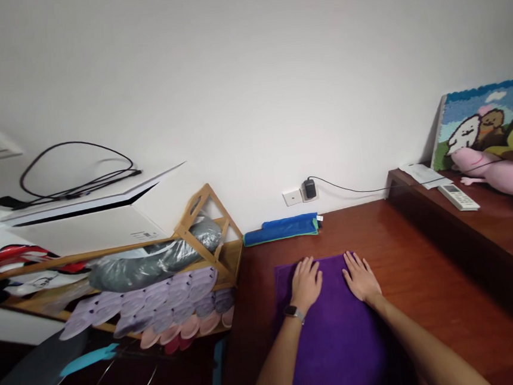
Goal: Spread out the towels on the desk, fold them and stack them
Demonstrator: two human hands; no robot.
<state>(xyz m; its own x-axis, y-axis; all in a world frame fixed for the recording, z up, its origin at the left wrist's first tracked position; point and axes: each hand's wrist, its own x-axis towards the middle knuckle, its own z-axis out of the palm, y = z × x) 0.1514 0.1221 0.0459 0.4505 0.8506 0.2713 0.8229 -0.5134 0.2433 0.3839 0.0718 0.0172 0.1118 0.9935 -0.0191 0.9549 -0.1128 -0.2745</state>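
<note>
Looks like your rectangular purple cloth point(332, 335), nearer you than that folded blue green-edged fabric point(284, 229), is pretty much spread out, left hand point(306, 284) and right hand point(361, 278) flat on it, fingers loosely fanned, though I can't tell what smoothing's left.

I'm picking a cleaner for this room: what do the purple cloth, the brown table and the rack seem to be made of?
Purple cloth: matte fabric, perhaps microfibre; it lies thin and flat without shine.
Brown table: probably varnished wood or veneer, given its reddish-brown surface and soft sheen.
Rack: likely wood or bamboo, judging by its pale tan, flat-cut bars.
</note>
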